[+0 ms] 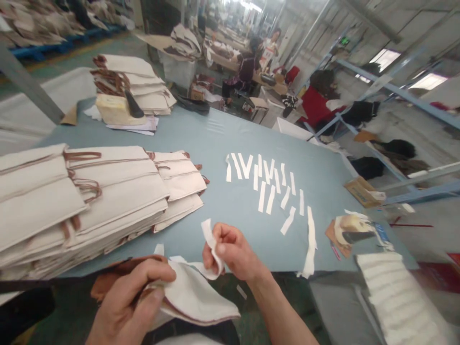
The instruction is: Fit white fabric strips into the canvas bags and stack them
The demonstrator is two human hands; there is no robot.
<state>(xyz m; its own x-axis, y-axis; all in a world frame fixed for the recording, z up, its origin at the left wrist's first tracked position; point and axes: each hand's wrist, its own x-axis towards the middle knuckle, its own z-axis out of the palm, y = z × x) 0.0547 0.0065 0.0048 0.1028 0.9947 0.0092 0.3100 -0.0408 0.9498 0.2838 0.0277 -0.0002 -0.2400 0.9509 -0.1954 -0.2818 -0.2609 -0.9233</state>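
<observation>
At the table's near edge my left hand (140, 292) is closed on a cream fabric bag (201, 292) with brown trim, the thumb and fingers pinching its edge. My right hand (232, 249) pinches a white fabric strip (207, 231). One end of that strip sticks up above the fingers, and its lower part curves down towards the bag. Whether the strip is joined to the bag I cannot tell. Beyond my right hand, several short white strips (262, 196) lie spread on the blue-grey table (223, 139), and a longer white strip (309, 239) lies at its near edge.
Stacked cream bags (118, 187) cover the table's left side, with another bag pile (143, 81) behind. Two irons, one far left (120, 108) and one at right (354, 227), rest on the table. A padded white board (398, 292) juts out at lower right. People work in the background.
</observation>
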